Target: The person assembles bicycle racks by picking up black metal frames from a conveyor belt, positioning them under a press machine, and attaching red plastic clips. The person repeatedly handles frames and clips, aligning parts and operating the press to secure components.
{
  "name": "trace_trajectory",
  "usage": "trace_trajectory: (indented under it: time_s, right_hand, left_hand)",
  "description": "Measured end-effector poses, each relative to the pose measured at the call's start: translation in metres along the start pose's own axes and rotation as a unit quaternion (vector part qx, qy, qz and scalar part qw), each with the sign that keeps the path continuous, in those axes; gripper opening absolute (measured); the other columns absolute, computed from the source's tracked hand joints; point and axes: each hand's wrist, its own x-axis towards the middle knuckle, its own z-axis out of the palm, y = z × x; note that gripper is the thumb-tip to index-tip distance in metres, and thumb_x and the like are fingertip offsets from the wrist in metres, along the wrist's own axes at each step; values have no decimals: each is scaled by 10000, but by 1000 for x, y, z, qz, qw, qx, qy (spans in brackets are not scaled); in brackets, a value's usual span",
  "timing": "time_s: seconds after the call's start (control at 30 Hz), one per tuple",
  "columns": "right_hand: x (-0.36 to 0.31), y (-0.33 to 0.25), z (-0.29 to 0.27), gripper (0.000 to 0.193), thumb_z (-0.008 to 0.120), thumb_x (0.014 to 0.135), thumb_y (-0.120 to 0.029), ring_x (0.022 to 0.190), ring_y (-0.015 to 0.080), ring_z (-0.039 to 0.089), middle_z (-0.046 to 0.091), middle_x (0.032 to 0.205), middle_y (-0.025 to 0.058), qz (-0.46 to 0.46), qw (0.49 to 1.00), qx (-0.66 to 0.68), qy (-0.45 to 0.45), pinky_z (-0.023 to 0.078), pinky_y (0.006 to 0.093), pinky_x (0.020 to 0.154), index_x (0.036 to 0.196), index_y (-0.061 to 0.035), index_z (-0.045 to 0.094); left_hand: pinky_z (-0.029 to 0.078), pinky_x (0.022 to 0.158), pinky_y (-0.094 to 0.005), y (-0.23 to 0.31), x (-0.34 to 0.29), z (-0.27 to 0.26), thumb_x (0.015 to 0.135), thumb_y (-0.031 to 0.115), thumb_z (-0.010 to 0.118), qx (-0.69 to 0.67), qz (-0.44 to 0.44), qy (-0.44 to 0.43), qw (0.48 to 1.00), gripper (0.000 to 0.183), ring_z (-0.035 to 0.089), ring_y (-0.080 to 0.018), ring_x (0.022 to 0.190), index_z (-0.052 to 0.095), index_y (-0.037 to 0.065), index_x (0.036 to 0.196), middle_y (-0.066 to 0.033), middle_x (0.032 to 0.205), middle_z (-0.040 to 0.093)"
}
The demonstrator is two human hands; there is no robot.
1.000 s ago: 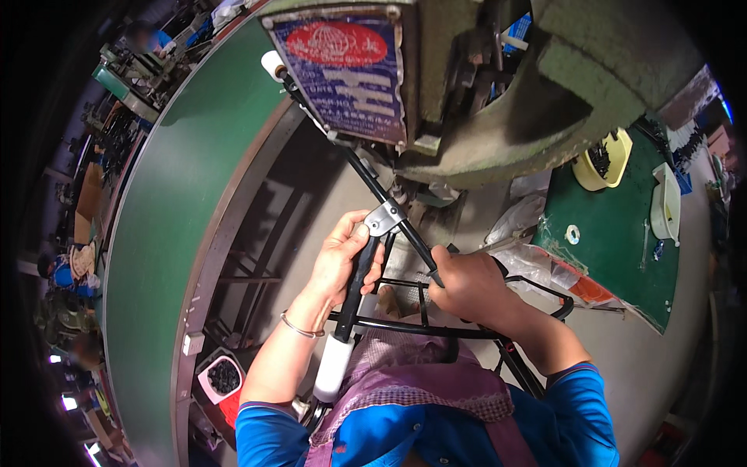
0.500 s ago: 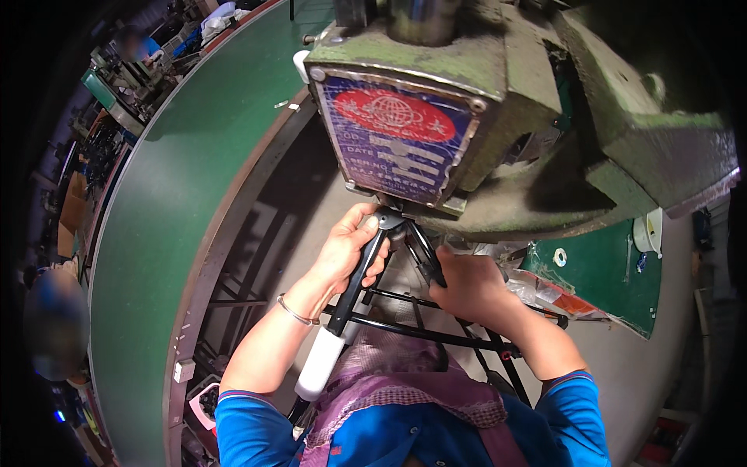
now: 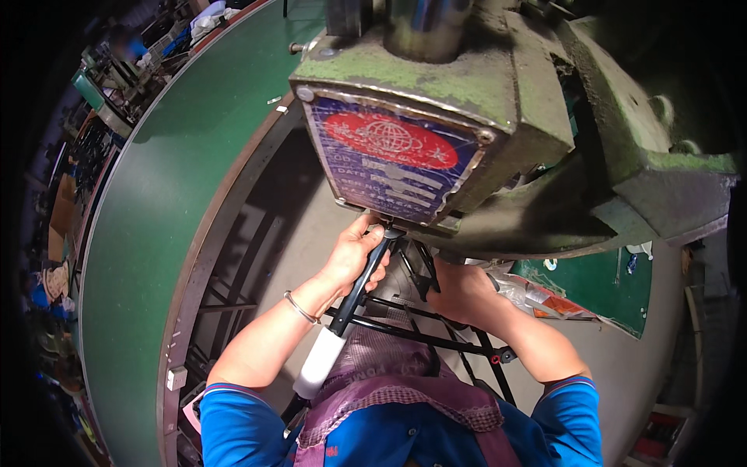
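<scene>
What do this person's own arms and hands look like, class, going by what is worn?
The left hand and right hand show no gloves. A slim silver-coloured bangle circles the left wrist. The short blue sleeves have thin reddish trim at the hems.

The left forearm (image 3: 261,344) and right forearm (image 3: 535,336) are angled inward. The left hand (image 3: 354,257) is curled into a grip, thumb (image 3: 373,235) uppermost; the right hand (image 3: 465,291) is turned back-up, its fingers seemingly bent but mostly hidden.
</scene>
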Motion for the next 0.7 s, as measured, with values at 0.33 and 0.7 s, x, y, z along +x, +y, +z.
trace_trajectory:
  time_s: [0.33,0.7]
  right_hand:
    - [-7,-9,-2,394,542,805,-202,927,481,604,613,947,325,-16,999,23,14,486,513,842,1053,91,453]
    - [-10,-9,7,270,561,770,-128,834,456,643,640,795,304,-58,994,36,83,505,501,799,910,96,507]
  left_hand:
    - [366,292,-283,6,-1,2,1022,258,448,58,7,43,997,221,484,-162,384,541,80,1114,-82,650,558]
    - [368,290,-278,8,-6,7,1010,227,473,89,9,85,992,234,483,-148,370,582,36,1089,-95,649,568]
